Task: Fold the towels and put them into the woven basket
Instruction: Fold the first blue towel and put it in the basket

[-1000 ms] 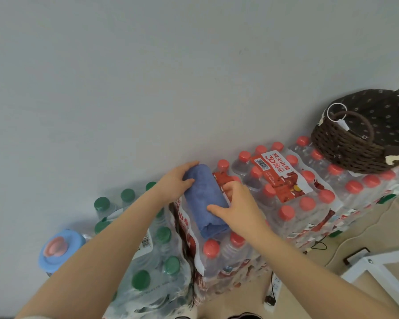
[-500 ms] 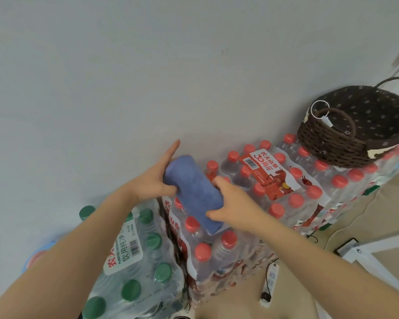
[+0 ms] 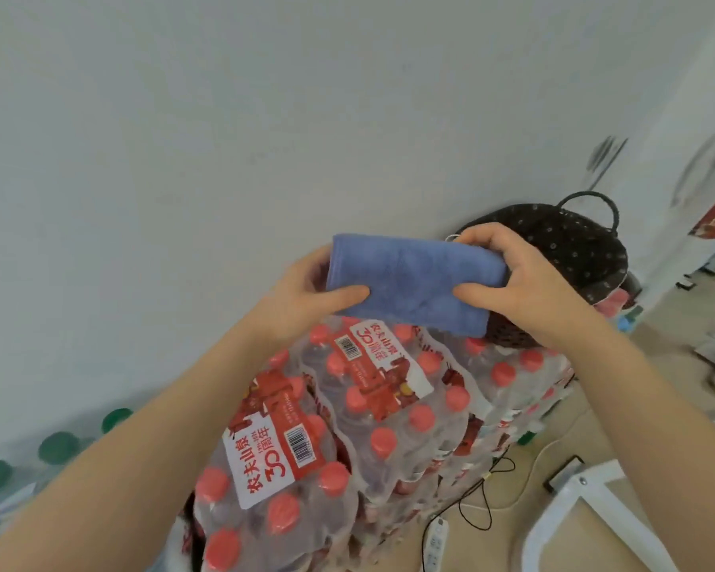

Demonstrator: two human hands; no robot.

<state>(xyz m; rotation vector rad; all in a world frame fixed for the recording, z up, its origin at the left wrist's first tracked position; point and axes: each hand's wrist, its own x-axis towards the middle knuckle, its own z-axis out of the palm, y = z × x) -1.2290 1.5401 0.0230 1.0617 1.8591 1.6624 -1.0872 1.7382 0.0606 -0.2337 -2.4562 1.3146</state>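
Gripping the folded blue towel (image 3: 413, 282) at its two short ends, both hands now hold it clear in the air, where a second ago it lay on the shrink-wrapped packs of red-capped bottles (image 3: 389, 406) under them. It has been lifted off the packs, turned so its length runs from hand to hand, and carried rightward, so the folding looks done and the carry to the basket is in hand.

The left hand (image 3: 302, 295) is partly closed: its thumb lies across the near face of the towel and its fingers curl behind the left end, mostly hidden by the cloth. The right hand (image 3: 521, 282) is closed in the same way on the other end, thumb on the near face, fingers wrapped over the top edge. The towel hangs between them as a flat, thick rectangle, slightly tilted down toward the right hand, touching nothing else.

Just behind and beyond the right hand sits the woven basket (image 3: 574, 249), dark brown with a spotted lining and a loop handle, resting on the far packs against the wall (image 3: 265, 117). The towel's right end overlaps the basket's near rim in view, though whether it is already over the opening I cannot tell. Below the left forearm, green-capped bottles (image 3: 58, 445) show at the edge.
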